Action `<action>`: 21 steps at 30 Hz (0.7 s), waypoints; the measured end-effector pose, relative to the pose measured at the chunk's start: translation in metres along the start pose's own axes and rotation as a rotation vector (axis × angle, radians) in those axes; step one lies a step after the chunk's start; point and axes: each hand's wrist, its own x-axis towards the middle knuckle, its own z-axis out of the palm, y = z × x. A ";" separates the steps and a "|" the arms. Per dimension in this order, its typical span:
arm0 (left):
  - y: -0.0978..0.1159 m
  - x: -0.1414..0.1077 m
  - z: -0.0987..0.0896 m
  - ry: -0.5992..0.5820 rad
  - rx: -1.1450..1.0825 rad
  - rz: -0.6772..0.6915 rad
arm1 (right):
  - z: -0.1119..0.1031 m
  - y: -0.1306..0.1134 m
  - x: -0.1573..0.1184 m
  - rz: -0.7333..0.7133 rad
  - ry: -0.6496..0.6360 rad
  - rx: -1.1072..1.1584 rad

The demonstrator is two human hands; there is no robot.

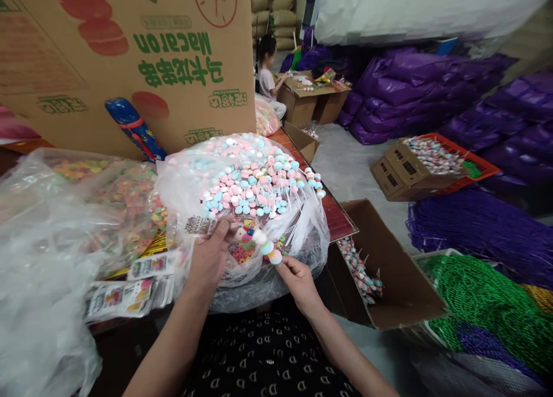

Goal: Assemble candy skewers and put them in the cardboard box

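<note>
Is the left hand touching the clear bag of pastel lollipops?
Touching: the head view shows the left hand with its fingers pressed on the clear bag of pastel lollipops.

Quick count from here: two hands [207, 264], one candy stick [268, 247] in the right one, one plastic bag of pastel candy sticks [242, 195], one plastic bag of colorful sweets [116, 207], one seated person [268, 77], one red crate [479, 155], and at least three open cardboard boxes [401, 270].
</note>
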 end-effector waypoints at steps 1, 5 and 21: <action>0.001 0.002 -0.002 0.025 -0.011 0.014 | 0.000 -0.001 0.000 0.004 0.034 0.026; -0.009 -0.004 0.000 0.076 -0.003 -0.017 | 0.005 -0.011 0.002 0.110 0.062 0.241; -0.036 -0.027 -0.004 -0.110 0.146 -0.211 | 0.023 -0.021 0.024 0.043 0.089 0.221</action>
